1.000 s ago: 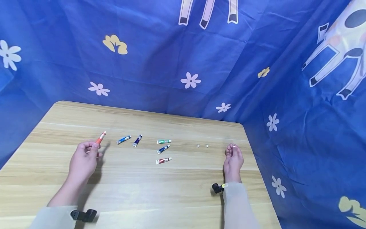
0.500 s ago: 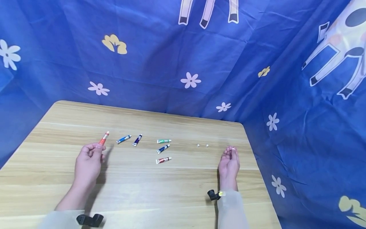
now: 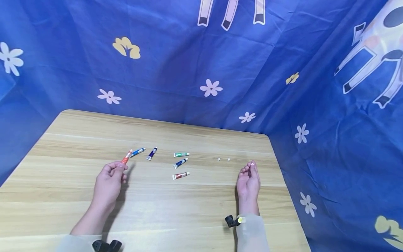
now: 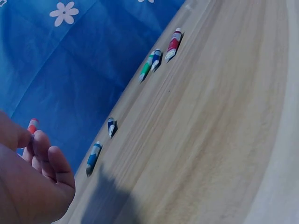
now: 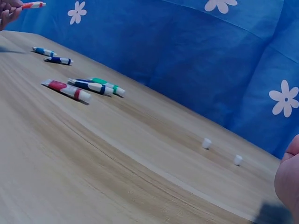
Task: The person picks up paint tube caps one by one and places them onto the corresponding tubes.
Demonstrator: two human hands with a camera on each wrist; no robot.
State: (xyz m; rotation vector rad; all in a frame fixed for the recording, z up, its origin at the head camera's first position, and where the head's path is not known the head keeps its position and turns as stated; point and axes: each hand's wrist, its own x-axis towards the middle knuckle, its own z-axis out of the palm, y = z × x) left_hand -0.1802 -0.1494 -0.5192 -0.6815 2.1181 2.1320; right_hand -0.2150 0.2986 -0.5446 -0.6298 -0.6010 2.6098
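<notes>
My left hand [image 3: 108, 183] pinches an orange-red paint tube [image 3: 126, 157] between thumb and fingers, its narrow end pointing away and up. In the head view the tube's tip overlaps the near end of a light blue paint tube [image 3: 138, 152] lying on the table. My right hand [image 3: 248, 183] is palm-up at the right, pinching a small white cap [image 3: 252, 164] at its fingertips. Left of that hand, two small white caps [image 5: 206, 143] stand apart on the table; the other cap [image 5: 238, 160] is nearer the hand.
A dark violet-blue tube [image 3: 151, 153] lies beyond the light blue one. Mid-table are a green tube [image 3: 181, 154], a dark blue tube [image 3: 181, 163] and a dark red tube [image 3: 181, 175]. A blue patterned cloth [image 3: 176, 70] hangs behind the wooden table [image 3: 176, 213].
My left hand has carried the orange-red tube rightward and slightly nearer to me, up to the light blue tube. My right hand has drawn a little left and back. The tubes and caps on the table stay put.
</notes>
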